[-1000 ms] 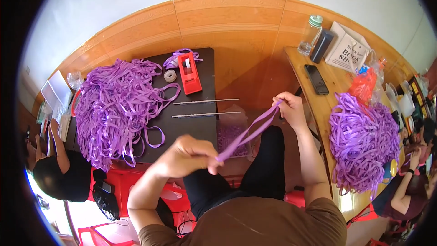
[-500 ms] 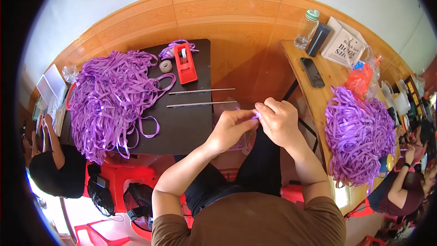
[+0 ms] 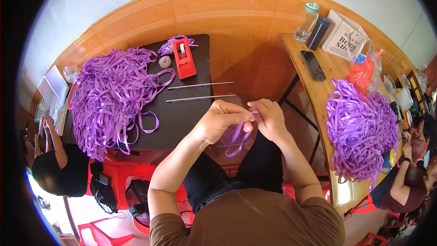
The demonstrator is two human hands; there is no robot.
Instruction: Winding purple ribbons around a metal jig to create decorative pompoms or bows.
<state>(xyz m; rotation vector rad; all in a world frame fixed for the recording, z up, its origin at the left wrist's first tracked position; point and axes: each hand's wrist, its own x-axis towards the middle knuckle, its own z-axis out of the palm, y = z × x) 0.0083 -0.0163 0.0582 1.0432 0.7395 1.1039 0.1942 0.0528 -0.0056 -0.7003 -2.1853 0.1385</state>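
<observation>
In the head view, off the black table's (image 3: 191,130) right edge: purple ribbon (image 3: 233,153) pinched at the fingertips of left hand (image 3: 224,120) and right hand (image 3: 269,119), loop dangling below. On the table: tangled ribbon heap (image 3: 111,95), red tape dispenser (image 3: 185,66), slim rods (image 3: 200,98).

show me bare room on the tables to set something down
On the dark table, the near right part is bare, bordered by two thin rods, the left ribbon heap and the near edge. On the wooden table, a smaller gap lies between the phone and the right ribbon heap. Crowded: the dark table's left side and the wooden table's far end.
</observation>
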